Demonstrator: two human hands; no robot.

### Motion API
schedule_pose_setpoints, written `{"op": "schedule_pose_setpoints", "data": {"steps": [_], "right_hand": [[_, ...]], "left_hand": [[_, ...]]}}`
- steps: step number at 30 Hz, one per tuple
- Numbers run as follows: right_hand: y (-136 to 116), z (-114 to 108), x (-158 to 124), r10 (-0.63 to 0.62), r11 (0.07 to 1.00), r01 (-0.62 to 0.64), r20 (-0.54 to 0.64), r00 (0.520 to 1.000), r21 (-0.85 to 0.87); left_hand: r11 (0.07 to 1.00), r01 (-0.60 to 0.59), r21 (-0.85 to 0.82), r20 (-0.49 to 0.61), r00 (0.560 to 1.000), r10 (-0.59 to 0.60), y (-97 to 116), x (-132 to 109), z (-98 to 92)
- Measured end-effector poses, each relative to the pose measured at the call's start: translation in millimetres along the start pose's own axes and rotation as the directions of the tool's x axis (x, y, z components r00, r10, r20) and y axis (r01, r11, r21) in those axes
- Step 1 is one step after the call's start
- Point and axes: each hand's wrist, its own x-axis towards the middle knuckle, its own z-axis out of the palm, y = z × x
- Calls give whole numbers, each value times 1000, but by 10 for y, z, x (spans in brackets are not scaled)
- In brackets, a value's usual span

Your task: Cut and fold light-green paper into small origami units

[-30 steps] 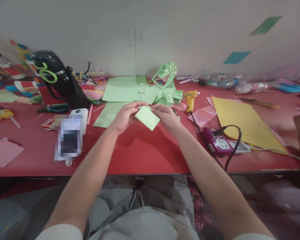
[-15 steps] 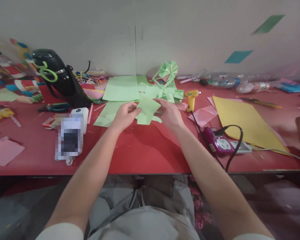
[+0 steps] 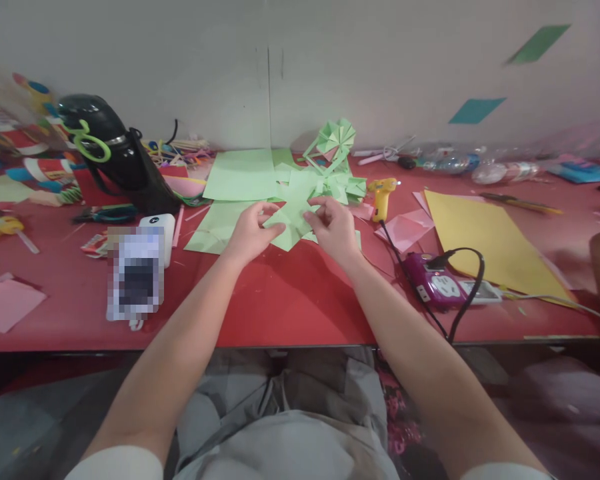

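Observation:
A piece of light green paper (image 3: 291, 230) lies between my two hands, one corner pointing toward me, over other green sheets. My left hand (image 3: 255, 235) is at its left side, thumb and fingers apart, the thumb tip close to the paper. On the right side my right hand (image 3: 334, 230) curves over the edge with a gap between thumb and index finger. Whether either fingertip touches the paper is hard to see. Behind are a large green sheet (image 3: 240, 175) and a folded green paper flower (image 3: 337, 139) with pleated petals.
To the right stand a yellow glue gun (image 3: 381, 199), a purple power strip (image 3: 437, 283) with cables, and yellow paper (image 3: 495, 247). On the left are a black bottle (image 3: 123, 160), a phone (image 3: 137, 277) and pink paper (image 3: 11, 303). Plastic bottles (image 3: 503, 173) lie at the back.
The green paper, pinched between both hands earlier, has come down and turned so a corner points toward me. My fingers have opened and spread away from it.

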Motion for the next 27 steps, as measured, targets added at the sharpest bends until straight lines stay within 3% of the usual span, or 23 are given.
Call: {"op": "schedule_pose_setpoints", "data": {"steps": [7,11,15,20,24,27], "right_hand": [[13,5,-21,-14,1000,14,22,1000,7],[-5,33,-42,-106,994,106,6,994,-41],[34,47,-21,-251,965,246,-47,967,-93],[182,38,39,-317,942,301,-96,943,-150],[205,33,46,-307,946,298,-55,950,-131],[165,47,24,-326,941,329,45,944,-84]], "left_hand": [[998,-53,23,-143,988,56,-42,27,34],[993,-112,47,-111,987,116,-54,48,35],[997,-61,47,-114,991,65,-36,40,40],[999,-20,-30,-99,995,17,-39,45,48],[997,-36,-75,-103,994,28,-95,87,47],[993,-75,-86,-98,993,66,-132,107,50]]}}
